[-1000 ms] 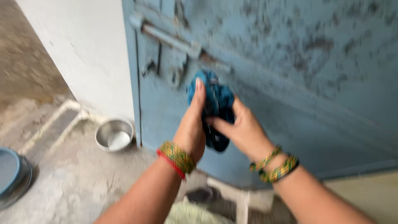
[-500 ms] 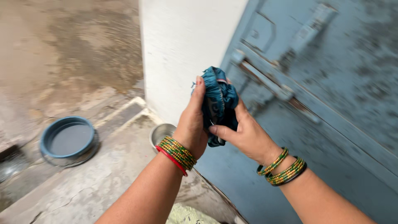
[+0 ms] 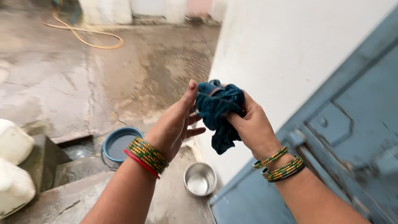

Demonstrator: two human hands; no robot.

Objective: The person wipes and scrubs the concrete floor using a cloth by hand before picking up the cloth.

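A crumpled dark teal cloth (image 3: 218,113) hangs bunched in front of me at chest height. My right hand (image 3: 251,124) grips it from the right, fingers closed around the wad, with green and gold bangles on the wrist. My left hand (image 3: 174,124) is beside the cloth on the left, fingers spread and thumb up, only its fingertips near the fabric. It wears green, gold and red bangles.
A small steel bowl (image 3: 200,178) stands on the wet concrete floor at the foot of a white wall (image 3: 286,54). A blue round tub (image 3: 117,146) lies left of it. White plastic cans (image 3: 14,166) sit at the far left. A weathered blue metal door (image 3: 352,157) is at right, a yellow hose (image 3: 89,35) far back.
The view has swung left from the blue door toward the courtyard floor. My left hand has opened and loosened from the cloth, which my right hand now holds.
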